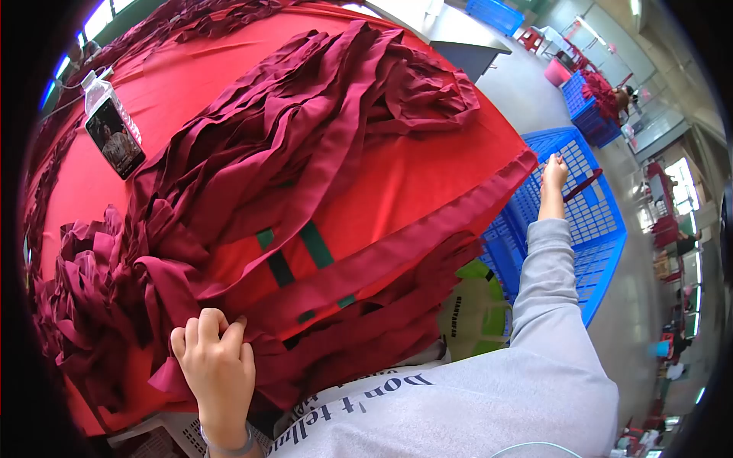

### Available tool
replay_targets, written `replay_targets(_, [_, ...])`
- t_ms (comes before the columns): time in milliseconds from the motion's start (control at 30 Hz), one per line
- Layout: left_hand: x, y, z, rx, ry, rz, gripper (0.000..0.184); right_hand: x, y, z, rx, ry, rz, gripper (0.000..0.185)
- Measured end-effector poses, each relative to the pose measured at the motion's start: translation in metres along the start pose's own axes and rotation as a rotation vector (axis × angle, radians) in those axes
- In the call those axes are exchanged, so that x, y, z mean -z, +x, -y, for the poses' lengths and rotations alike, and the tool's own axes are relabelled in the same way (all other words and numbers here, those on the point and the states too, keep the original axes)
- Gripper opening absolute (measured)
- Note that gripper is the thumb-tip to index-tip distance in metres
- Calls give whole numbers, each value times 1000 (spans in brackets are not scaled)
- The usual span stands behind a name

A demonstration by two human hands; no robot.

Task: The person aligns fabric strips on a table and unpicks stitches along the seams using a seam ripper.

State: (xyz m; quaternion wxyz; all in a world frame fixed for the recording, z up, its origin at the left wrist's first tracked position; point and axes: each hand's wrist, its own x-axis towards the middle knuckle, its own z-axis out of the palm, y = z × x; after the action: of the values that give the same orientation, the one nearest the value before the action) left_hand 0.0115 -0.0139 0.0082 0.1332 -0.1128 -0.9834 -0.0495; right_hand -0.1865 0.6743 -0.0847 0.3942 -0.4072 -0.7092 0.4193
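Long maroon fabric strips [305, 114] lie in a loose heap across the red-covered table [427, 175]. One flat strip [397, 252] runs diagonally from the lower left to the table's right corner. My left hand [214, 359], at the near edge, has its fingers curled and pressed on the maroon fabric, closed on it. Far to the right, my right hand [555, 174] is closed in a fist over the blue basket [603, 229], just past the strip's far end. What it holds, if anything, is too small to tell. Dark green bands [315, 244] show on the table beneath the strips.
A phone [116, 141] leans against a bottle at the left. Below the table's edge is a green and pale round object [489, 305]. Another blue basket [588, 107] holding maroon fabric stands farther back, near a grey table [458, 38].
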Motion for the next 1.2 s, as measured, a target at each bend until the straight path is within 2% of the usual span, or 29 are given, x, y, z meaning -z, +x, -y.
replay_targets(33, [2, -1, -1, 6, 10, -16, 16, 1, -14, 11, 36, -19, 8, 31])
replay_targets(67, [3, -2, -3, 10, 20, -31, 16, -2, -20, 11, 233, -82, -7, 31])
replay_targets(167, [7, -3, 1, 63, 61, -82, 15, 1, -83, 47, 361, -89, 200, 33])
replay_targets(233, [7, -4, 5, 160, 96, -110, 14, -6, -104, 41, 478, -90, 332, 34])
replay_targets(300, [7, -7, 9, 217, 113, -39, 13, -4, -142, 55, 524, -267, 334, 36])
replay_targets(400, [13, -14, 4, 197, 149, 129, 21, -6, -160, 65, 541, -426, 286, 30])
replay_targets(500, [22, -18, -12, 135, 280, 68, 38, -3, -165, 73, 564, -427, 284, 25])
replay_targets(533, [24, -18, -15, 119, 293, 93, 51, -1, -168, 77, 578, -428, 293, 25])
replay_targets(600, [22, -12, -31, -37, 149, 10, 49, -1, -172, 80, 667, -377, 316, 30])
replay_targets(633, [14, -10, -36, -139, 52, -13, 48, 1, -188, 90, 768, -430, 241, 39])
replay_targets(700, [-4, -3, -49, -253, -183, 82, 46, 6, -239, 118, 701, -224, 361, 38])
replay_targets(767, [-26, -1, -51, -269, -184, 101, 48, 22, -305, 148, 853, -208, 565, 36])
replay_targets(833, [-39, -1, -50, -257, -169, 96, 50, 39, -361, 160, 1082, -73, 853, 36])
replay_targets(900, [-43, -2, -51, -250, -186, 83, 51, 51, -402, 164, 1211, 88, 1109, 39])
replay_targets(967, [-45, -2, -53, -241, -183, 57, 52, 65, -430, 160, 1101, -49, 1261, 38])
replay_targets(1033, [-47, -2, -53, -233, -182, 26, 52, 70, -439, 159, 1221, -225, 1287, 39])
replay_targets(1067, [-49, -3, -53, -231, -184, 10, 52, 70, -442, 157, 1262, -246, 1229, 39])
replay_targets(1200, [-55, -4, -52, -218, -209, -25, 53, 77, -447, 165, 1119, -261, 1206, 34])
